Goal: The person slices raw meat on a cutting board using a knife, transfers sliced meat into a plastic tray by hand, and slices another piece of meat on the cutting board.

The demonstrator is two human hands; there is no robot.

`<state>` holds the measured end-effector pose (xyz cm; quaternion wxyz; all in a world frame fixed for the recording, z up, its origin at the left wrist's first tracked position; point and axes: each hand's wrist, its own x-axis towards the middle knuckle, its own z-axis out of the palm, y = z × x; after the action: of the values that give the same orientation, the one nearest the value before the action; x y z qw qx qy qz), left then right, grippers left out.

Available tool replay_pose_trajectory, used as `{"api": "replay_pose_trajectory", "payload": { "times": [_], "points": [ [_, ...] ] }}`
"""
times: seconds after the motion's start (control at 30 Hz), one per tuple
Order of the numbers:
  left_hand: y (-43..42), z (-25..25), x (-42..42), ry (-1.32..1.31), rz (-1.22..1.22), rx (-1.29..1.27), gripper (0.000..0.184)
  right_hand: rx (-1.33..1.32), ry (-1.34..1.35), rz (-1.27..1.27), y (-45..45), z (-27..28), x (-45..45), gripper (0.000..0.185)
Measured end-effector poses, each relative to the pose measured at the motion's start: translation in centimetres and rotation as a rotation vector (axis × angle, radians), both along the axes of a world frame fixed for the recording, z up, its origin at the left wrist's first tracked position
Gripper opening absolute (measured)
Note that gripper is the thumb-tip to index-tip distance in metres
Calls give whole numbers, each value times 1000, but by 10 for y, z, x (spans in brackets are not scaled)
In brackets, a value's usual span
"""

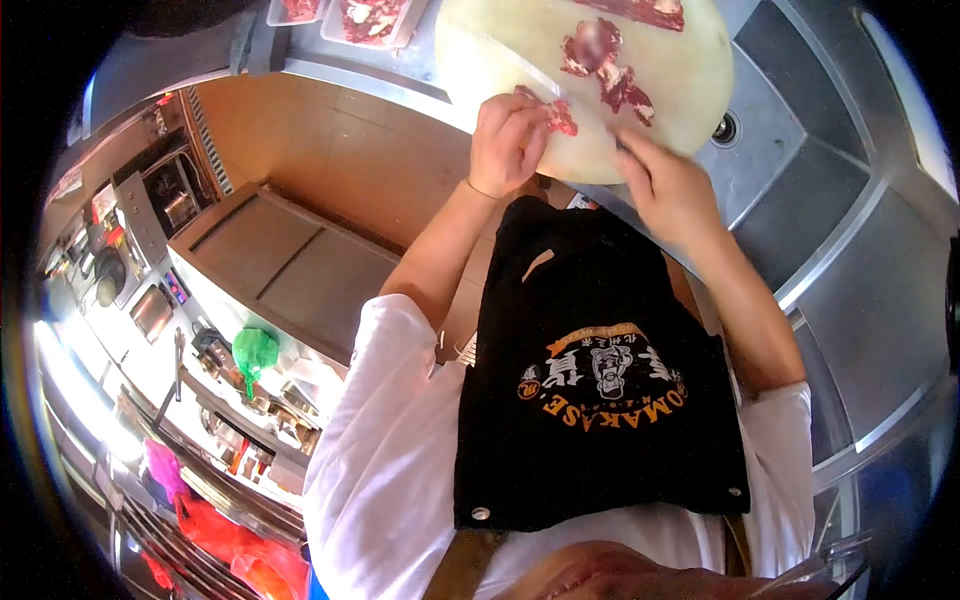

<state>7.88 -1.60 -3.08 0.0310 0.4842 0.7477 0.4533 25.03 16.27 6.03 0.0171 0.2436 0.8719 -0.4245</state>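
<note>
My left hand point(508, 145) has its fingers pinched on a small piece of red meat point(562, 120) at the near left part of the round, pale cutting board point(480, 62). My right hand point(672, 188) is at the board's near edge, its fingers curled round a knife handle. A pale, blurred blade point(545, 80) seems to run from it across the board, just past the meat piece. Beyond my hands lie several chunks of red and white meat point(592, 45) and a longer strip point(650, 10) at the far edge.
Two white trays of meat point(372, 20) point(298, 10) stand on the metal counter at the upper left. A drain point(727, 130) sits right of the board. Lower left, a green bag point(255, 350) and red bags point(225, 535) are beside shelves of kitchen items.
</note>
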Motion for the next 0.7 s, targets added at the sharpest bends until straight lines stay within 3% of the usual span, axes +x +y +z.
{"api": "replay_pose_trajectory", "payload": {
  "times": [0.17, 0.3, 0.5, 0.63, 0.7],
  "points": [
    [-1, -6, -3, 50, 5, -66, 21, 26, -127, 60, -13, 32, 61, 33],
    [3, -1, -4, 66, 31, -47, 21, 9, -179, 69, -16, 33, 49, 33],
    [2, -6, -5, 98, -4, -37, 23, -8, 48, 35, -21, -55, -58, 30],
    [3, -1, -11, 84, -18, -15, 22, -55, 46, -89, -3, -35, -73, 30],
    [0, -1, -7, 4, 11, -1, 23, -20, 75, -83, -5, -9, -34, 34]
  ]
}}
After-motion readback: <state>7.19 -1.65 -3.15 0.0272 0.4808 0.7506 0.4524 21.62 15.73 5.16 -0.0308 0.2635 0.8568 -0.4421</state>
